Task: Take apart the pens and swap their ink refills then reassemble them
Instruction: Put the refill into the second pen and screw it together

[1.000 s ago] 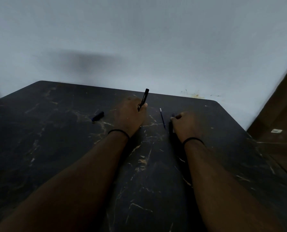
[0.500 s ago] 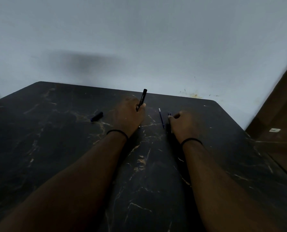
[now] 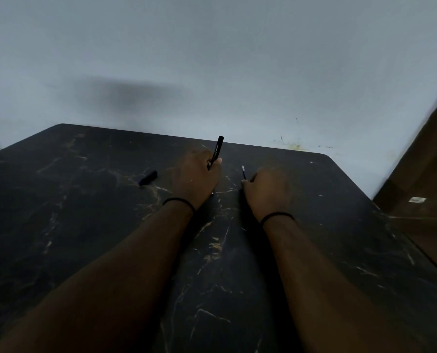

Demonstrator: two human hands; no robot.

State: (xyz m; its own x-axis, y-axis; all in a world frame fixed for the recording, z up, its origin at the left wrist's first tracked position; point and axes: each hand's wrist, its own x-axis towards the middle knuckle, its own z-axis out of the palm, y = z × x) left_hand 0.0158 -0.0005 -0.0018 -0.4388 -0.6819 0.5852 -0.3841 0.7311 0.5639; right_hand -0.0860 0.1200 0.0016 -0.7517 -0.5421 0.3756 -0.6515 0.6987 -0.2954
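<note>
Head view shows your left hand (image 3: 195, 178) closed around a black pen barrel (image 3: 217, 151), which sticks up tilted away from you above the dark marbled worktop (image 3: 85, 225). Your right hand (image 3: 267, 191) rests knuckles-up on the worktop, fingers curled on a thin ink refill (image 3: 243, 171) whose far end pokes out past your fingertips. A short black cap (image 3: 148, 177) lies by itself to the left of your left hand.
</note>
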